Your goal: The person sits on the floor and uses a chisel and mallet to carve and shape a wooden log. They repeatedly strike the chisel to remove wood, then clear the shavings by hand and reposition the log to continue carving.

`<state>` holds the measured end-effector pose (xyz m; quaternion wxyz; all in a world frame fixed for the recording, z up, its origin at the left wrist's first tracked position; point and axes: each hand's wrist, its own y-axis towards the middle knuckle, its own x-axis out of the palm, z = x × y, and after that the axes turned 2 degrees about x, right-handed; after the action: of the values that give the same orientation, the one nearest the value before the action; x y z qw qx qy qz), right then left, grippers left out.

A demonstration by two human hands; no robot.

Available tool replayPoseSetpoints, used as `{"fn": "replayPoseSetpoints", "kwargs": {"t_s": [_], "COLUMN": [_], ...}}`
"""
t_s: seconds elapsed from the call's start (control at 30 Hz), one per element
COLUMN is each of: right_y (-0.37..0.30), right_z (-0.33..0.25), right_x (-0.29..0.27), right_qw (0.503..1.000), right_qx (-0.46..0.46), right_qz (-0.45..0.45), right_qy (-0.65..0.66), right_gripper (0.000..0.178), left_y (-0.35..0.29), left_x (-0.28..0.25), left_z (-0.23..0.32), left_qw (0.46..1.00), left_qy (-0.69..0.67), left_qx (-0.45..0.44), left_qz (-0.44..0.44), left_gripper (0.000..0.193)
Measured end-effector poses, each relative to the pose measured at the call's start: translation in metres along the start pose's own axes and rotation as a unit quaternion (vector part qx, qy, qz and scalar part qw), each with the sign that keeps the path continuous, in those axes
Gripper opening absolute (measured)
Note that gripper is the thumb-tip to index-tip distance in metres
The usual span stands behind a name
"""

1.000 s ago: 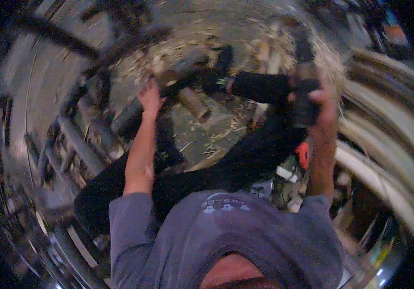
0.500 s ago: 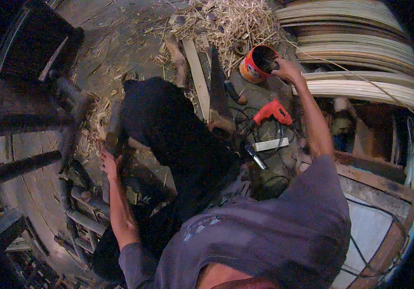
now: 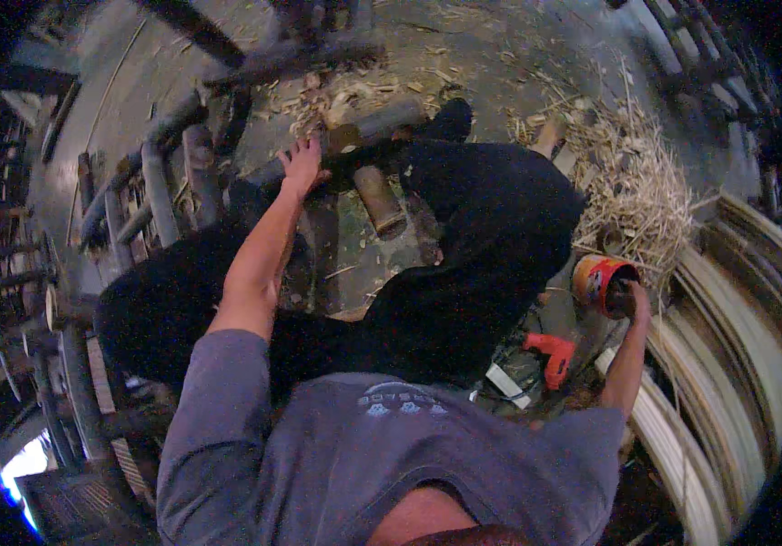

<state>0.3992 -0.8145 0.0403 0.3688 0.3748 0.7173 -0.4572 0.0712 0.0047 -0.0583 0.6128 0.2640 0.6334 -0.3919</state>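
view swung back; left hand (image 3: 302,166) now flat, fingers spread on the dark pole (image 3: 354,136), right hand (image 3: 635,298) gripping the red can (image 3: 602,280) beside the orange drill (image 3: 550,355) — overreach could tip it.

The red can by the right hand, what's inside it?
The right hand reaches into the red can. Its mouth looks dark, and the hand covers part of it, so the contents cannot be seen.
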Motion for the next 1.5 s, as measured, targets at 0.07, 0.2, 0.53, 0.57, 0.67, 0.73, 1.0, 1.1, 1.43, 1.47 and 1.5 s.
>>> {"fn": "replayPoseSetpoints", "kwargs": {"t_s": [0.07, 0.2, 0.53, 0.57, 0.67, 0.73, 1.0, 1.1, 1.43, 1.47, 1.5], "right_y": [-0.02, -0.088, -0.184, -0.173, -0.132, -0.095, -0.058, -0.051, -0.065, -0.057, -0.052], "right_z": [-0.036, -0.198, -0.491, -0.506, -0.602, -0.626, -0.671, -0.659, -0.667, -0.662, -0.658], "right_x": [-0.026, -0.092, -0.13, -0.129, -0.078, -0.041, 0.187, 0.25, 0.3, 0.301, 0.3], "right_qw": [0.997, 0.984, 0.721, 0.686, 0.713, 0.736, 0.855, 0.9, 0.911, 0.908, 0.905], "right_qx": [0.012, 0.028, -0.283, -0.349, -0.271, -0.226, -0.152, -0.274, -0.206, -0.211, -0.216], "right_qz": [-0.015, 0.127, 0.226, 0.148, 0.189, 0.011, -0.008, 0.111, 0.038, 0.041, 0.044], "right_qy": [-0.073, -0.118, 0.59, 0.621, 0.618, 0.638, 0.495, 0.322, 0.356, 0.36, 0.365], "right_gripper": [0.041, 0.047, 0.038, 0.039, 0.041, 0.045, 0.079, 0.083, 0.077, 0.076, 0.075], "left_y": [-0.002, -0.021, -0.005, 0.0, -0.008, -0.007, 0.009, -0.004, -0.031, -0.03, -0.03], "left_x": [-0.015, -0.017, -0.006, -0.003, 0.002, 0.001, -0.057, -0.087, -0.047, -0.049, -0.053], "left_z": [0.016, 0.005, 0.015, 0.017, -0.002, -0.001, 0.013, 0.052, 0.056, 0.06, 0.065], "left_qw": [0.999, 0.998, 0.995, 0.995, 0.995, 0.994, 0.879, 0.798, 0.806, 0.809, 0.811], "left_qy": [-0.001, -0.038, -0.093, -0.091, -0.083, -0.095, -0.461, -0.581, -0.555, -0.558, -0.562], "left_qx": [-0.015, -0.053, -0.022, -0.022, -0.045, -0.048, -0.108, -0.091, 0.013, 0.02, 0.027], "left_qz": [-0.032, -0.001, 0.032, 0.043, 0.039, 0.026, 0.054, -0.128, -0.207, -0.183, -0.158], "left_gripper": [0.096, 0.093, 0.094, 0.093, 0.091, 0.089, 0.069, 0.076, 0.074, 0.071, 0.069]}}
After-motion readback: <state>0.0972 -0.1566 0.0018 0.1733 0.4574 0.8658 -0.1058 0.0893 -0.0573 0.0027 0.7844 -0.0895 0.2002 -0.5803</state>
